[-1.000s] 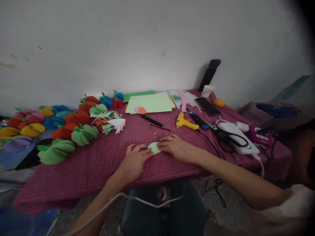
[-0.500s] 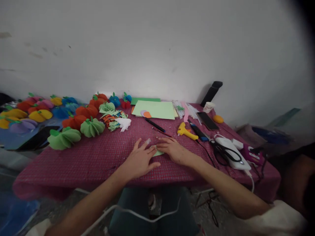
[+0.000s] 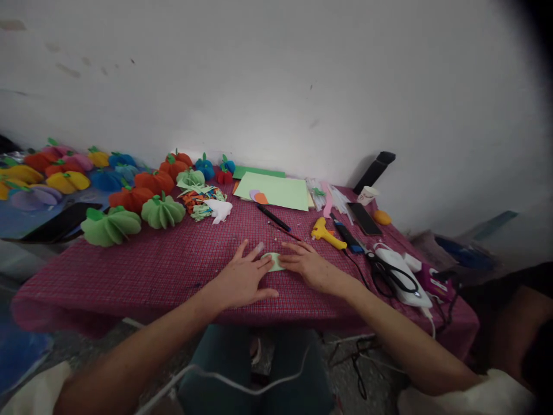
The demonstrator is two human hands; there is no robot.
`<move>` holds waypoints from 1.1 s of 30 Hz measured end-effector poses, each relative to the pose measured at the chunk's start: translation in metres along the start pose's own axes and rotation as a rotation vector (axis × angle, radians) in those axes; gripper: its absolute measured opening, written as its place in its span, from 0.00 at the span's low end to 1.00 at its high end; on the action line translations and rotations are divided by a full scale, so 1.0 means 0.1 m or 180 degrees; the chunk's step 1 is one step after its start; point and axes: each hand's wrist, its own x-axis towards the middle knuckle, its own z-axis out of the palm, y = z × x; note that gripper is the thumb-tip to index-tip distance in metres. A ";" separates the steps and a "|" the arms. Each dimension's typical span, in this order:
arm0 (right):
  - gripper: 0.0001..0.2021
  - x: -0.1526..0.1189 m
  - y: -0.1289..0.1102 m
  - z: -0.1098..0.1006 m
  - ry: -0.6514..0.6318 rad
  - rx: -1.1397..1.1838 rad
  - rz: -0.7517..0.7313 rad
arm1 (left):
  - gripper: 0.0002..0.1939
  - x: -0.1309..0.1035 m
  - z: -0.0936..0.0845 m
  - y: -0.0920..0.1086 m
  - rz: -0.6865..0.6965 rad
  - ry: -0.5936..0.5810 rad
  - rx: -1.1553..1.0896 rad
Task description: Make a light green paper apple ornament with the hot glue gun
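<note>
Both hands palm down at the near edge of the counter [image 3: 164, 282], centre of frame. Left hand [image 3: 242, 280]: fingers extended and spread, thumb held out to the side; tips of two fingers rest over the left part of a pale green paper piece [image 3: 275, 263]. One other fingertip carries a pale patch, nature unclear. Right hand [image 3: 314, 270]: fingers straight, little spread, tips over the right end of the same piece. Neither hand is curled around anything. Paper lies flat on the checked cloth; only its middle shows, rounded along the top. Ends covered by fingertips, so full outline and number of layers cannot be told.

Beyond the hands: black pen [image 3: 273, 218] and a thin dark red stick [image 3: 287, 232], its near end close to the right hand. Right of these, yellow glue gun [image 3: 328, 234], its cord partly hidden by the right forearm. Scissors [image 3: 380, 270] overlap a white power strip [image 3: 418, 295]; purple object [image 3: 435, 282] beside it not identified.

Upper left: paper pumpkins [image 3: 111, 227] in several colours, many overlapping, leftmost ones cut by the frame edge. Scrap pile [image 3: 196, 206] partly under a white crumpled piece [image 3: 221, 211]. Far right of frame: dark, blurred, contents not legible. Both sleeves cropped at the lower corners.
</note>
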 end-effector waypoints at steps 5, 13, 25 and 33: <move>0.27 -0.08 0.03 0.01 -0.0105 0.0033 -0.0030 | 0.35 -0.04 0.00 -0.06 0.0075 -0.0120 -0.0047; 0.25 -0.10 0.00 -0.06 -0.0068 0.0073 0.0009 | 0.36 -0.07 -0.06 -0.06 0.0135 -0.0276 -0.0021; 0.12 0.08 0.22 -0.14 0.0978 -0.0044 0.2057 | 0.35 0.08 -0.08 0.20 -0.0116 0.0209 -0.0014; 0.10 0.38 0.30 0.03 0.0673 -0.0176 0.2223 | 0.34 0.07 0.04 0.18 -0.0100 0.0146 -0.0131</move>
